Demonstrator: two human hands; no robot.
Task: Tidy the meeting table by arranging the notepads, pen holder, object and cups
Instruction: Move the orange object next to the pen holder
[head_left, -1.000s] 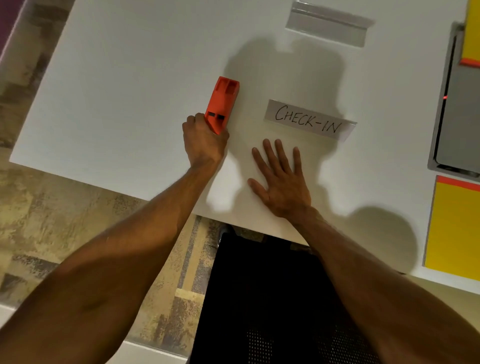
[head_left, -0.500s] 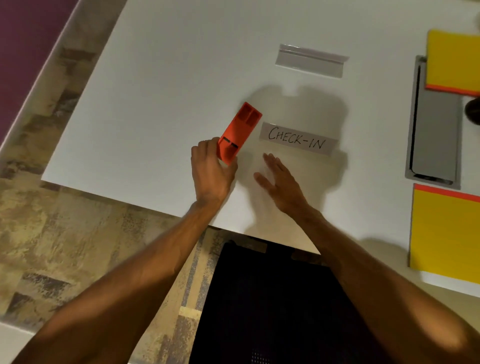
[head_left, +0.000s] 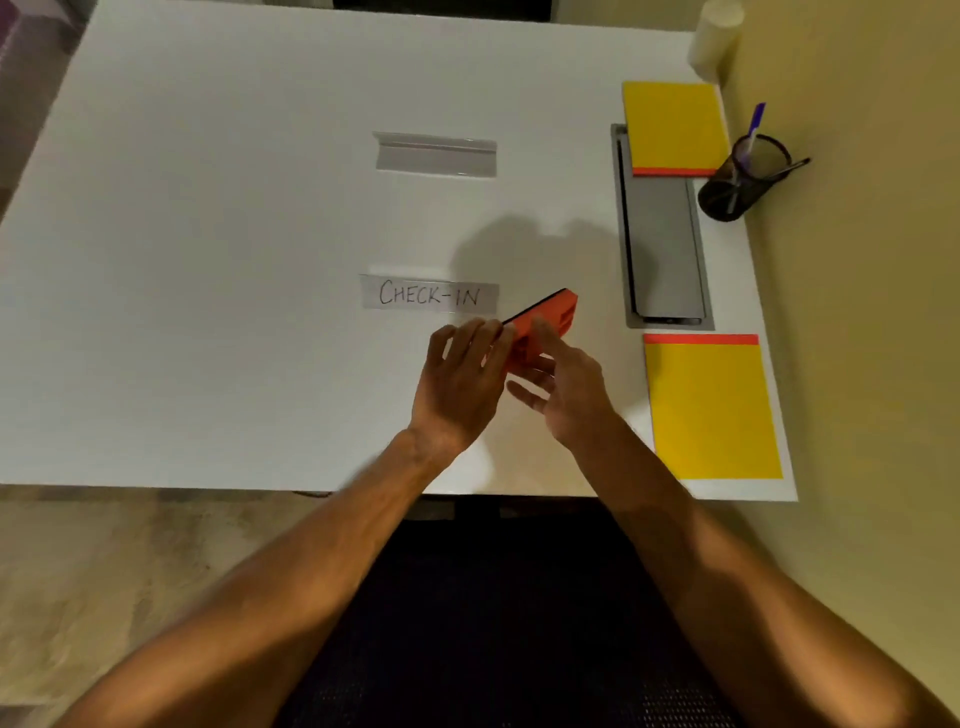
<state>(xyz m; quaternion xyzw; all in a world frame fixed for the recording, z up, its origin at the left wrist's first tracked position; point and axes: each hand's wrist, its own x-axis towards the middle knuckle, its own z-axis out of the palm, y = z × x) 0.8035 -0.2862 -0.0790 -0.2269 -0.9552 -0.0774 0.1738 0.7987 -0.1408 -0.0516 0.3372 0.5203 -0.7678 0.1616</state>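
Note:
An orange block-shaped object (head_left: 551, 313) is lifted off the white table (head_left: 208, 260), just right of the CHECK-IN label (head_left: 429, 294). My left hand (head_left: 462, 382) grips its near end. My right hand (head_left: 566, 392) is against its right side, fingers spread and touching it. Two yellow notepads lie along the table's right edge, one near (head_left: 711, 410) and one far (head_left: 674, 127). A black mesh pen holder (head_left: 743, 179) with pens stands at the right edge. A pale cup (head_left: 714, 39) stands at the far right corner.
A clear plastic sign stand (head_left: 435, 154) lies flat beyond the label. A grey cable hatch (head_left: 665, 244) is set into the table between the notepads. A black chair (head_left: 493, 623) sits below me against the table's near edge. A wall runs along the right.
My left hand carried the orange object from left of the label over to its right and lifted it. My right hand left the table and came up against the object.

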